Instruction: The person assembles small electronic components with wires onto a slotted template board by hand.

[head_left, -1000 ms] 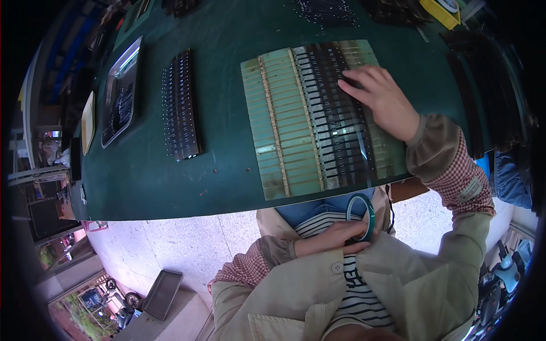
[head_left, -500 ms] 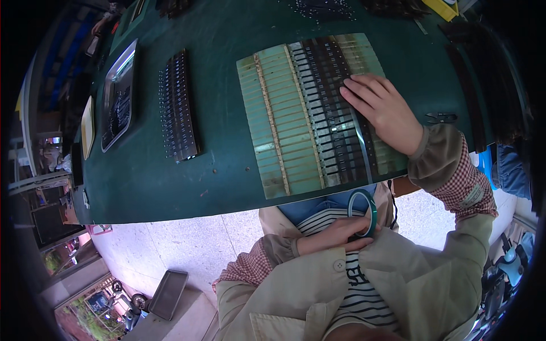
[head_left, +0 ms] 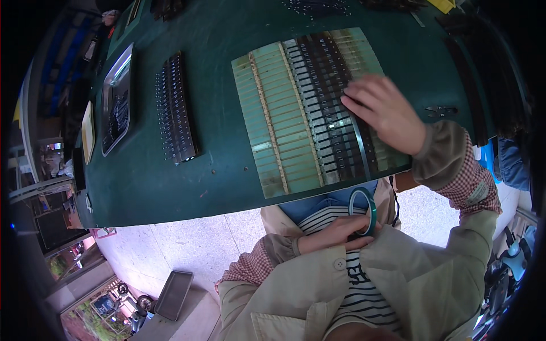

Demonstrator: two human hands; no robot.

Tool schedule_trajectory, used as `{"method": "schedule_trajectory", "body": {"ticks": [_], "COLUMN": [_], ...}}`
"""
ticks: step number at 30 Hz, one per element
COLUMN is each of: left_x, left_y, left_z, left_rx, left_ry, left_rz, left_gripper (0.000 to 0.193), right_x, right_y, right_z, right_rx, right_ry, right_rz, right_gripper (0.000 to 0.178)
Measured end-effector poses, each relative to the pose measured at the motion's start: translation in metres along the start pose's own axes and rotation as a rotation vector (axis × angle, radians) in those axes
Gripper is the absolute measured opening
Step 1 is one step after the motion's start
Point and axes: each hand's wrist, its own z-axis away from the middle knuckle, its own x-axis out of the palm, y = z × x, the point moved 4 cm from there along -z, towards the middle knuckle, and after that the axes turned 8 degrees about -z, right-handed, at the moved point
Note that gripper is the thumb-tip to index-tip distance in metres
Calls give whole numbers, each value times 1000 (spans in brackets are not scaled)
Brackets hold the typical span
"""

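My left hand (head_left: 336, 233) is closed on a roll of green tape (head_left: 372, 215), held in front of my body just below the table edge. A shiny tape length (head_left: 359, 145) runs up from near the roll across dark perforated strips (head_left: 327, 79). These strips lie side by side on a pale green slotted board (head_left: 272, 108). Over the strips' right side rests my right hand (head_left: 389, 116). Its fingers are stretched out, slightly bent and a little blurred, with their tips at the upper end of the tape. Whether they press it, I cannot tell.
Left of the board lie another set of dark strips (head_left: 176, 108) and a metal tray (head_left: 132, 85) holding small dark parts. Small black snips (head_left: 441, 111) lie to the right. Long dark strips (head_left: 469, 91) line the table's right side. Small loose parts (head_left: 318, 7) are at the far edge.
My right hand has shifted slightly, its fingers lifting and bending more over the strips. The left hand and tape roll have stayed in place. The whole view has tilted a little.
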Motion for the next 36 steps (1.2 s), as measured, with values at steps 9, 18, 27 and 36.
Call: {"method": "schedule_trajectory", "body": {"ticks": [9,18,27,36], "left_x": [7,10,11,15], "left_y": [-11,-15,-18,-13], "left_z": [-9,-13,-17,-16], "left_rx": [2,-12,36,20], "left_ry": [14,10,14,14], "left_rz": [17,31,4,9], "left_gripper": [28,29,32,31], "right_x": [0,-5,-13,-2], "right_y": [10,5,6,-19], "right_z": [19,25,33,53], "right_rx": [42,-25,-2,38], "right_ry": [12,-17,25,-49], "right_rz": [-106,-61,-123,-33], "right_gripper": [44,50,50,46]}}
